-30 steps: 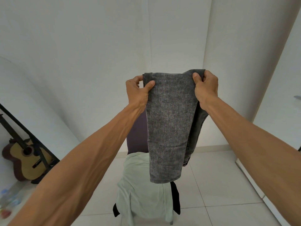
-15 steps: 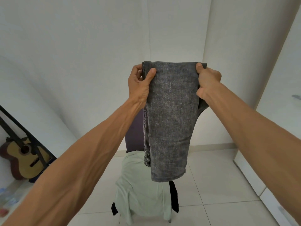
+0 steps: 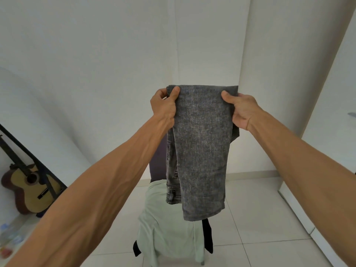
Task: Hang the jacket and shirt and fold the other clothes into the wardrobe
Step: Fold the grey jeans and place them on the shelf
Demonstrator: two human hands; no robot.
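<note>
I hold a pair of grey mottled jeans [image 3: 202,147] up in front of me, folded over so they hang doubled. My left hand [image 3: 163,106] grips the top left corner and my right hand [image 3: 238,110] grips the top right corner. Both arms are stretched forward at chest height. Below the jeans a pale green shirt [image 3: 165,228] is draped over a chair [image 3: 157,166] with a dark purple backrest. Something black [image 3: 208,236] hangs under the shirt at both sides.
A guitar [image 3: 28,189] leans on a black stand at the left wall. White wardrobe doors [image 3: 331,116] run along the right side, with a low white edge [image 3: 296,211] by the floor. Pale tiles cover the floor around the chair.
The jeans and both hands have been lifted slightly and pulled apart, so the top edge is now stretched flatter. The hanging fold has straightened.
</note>
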